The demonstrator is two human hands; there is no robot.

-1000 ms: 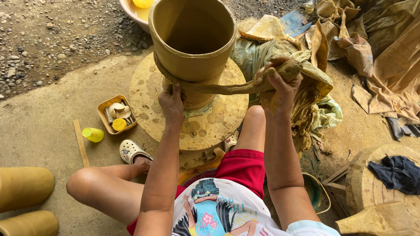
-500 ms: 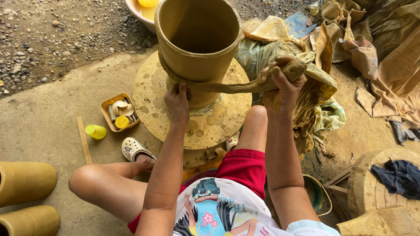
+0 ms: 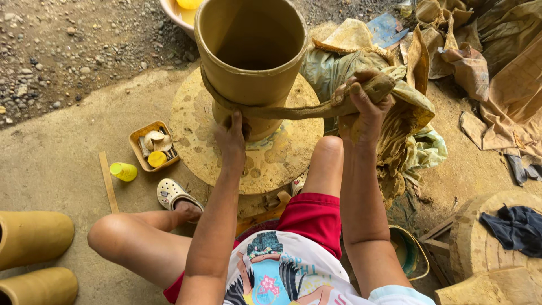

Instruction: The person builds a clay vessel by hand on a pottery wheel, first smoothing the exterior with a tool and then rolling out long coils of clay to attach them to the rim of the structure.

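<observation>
A tall, open clay pot (image 3: 251, 51) stands on a round, clay-smeared wheel (image 3: 197, 135) in front of me. A long rope of wet clay (image 3: 299, 110) wraps around the pot's lower wall. My left hand (image 3: 231, 135) presses the coil against the pot near its base. My right hand (image 3: 364, 107) is closed around the coil's free end, held out to the right of the pot above my knee.
A small tray of shaping tools (image 3: 153, 145), a yellow cup (image 3: 123, 171) and a wooden stick (image 3: 108, 182) lie left of the wheel. Two clay cylinders (image 3: 34, 237) lie at the lower left. Muddy cloths (image 3: 406, 101) pile up on the right, near a wooden stump (image 3: 485, 243) and a basin (image 3: 175, 11).
The view has shifted slightly. My right hand has drawn the coil's free end a little farther right, while my left hand stays pressed at the pot's base.
</observation>
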